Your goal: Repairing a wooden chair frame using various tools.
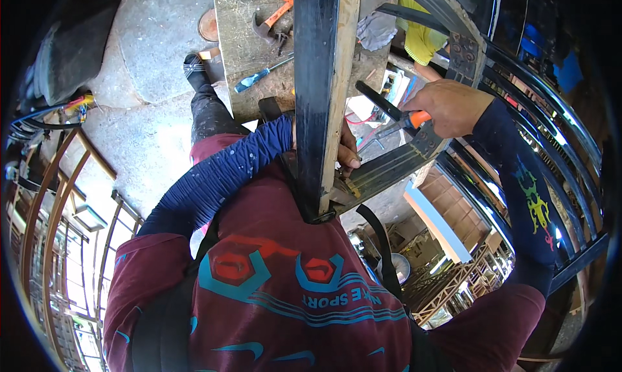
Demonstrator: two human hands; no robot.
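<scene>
A dark-painted wooden frame with a bare wood edge stands upright against my body. My left hand reaches around behind its post, thumb and fingers pinched just above the lower rail. Whatever small thing sits between those fingertips is too small to make out. My right hand is closed around the orange handle of what looks like a hammer. Its dark, bar-like head is raised above the rail, apart from my left fingers.
On the wooden bench lie a claw hammer, a blue-handled screwdriver and a grey cloth. Part of a person in yellow shows beyond the frame. Dark curved slats stand at right, wooden frames at left.
</scene>
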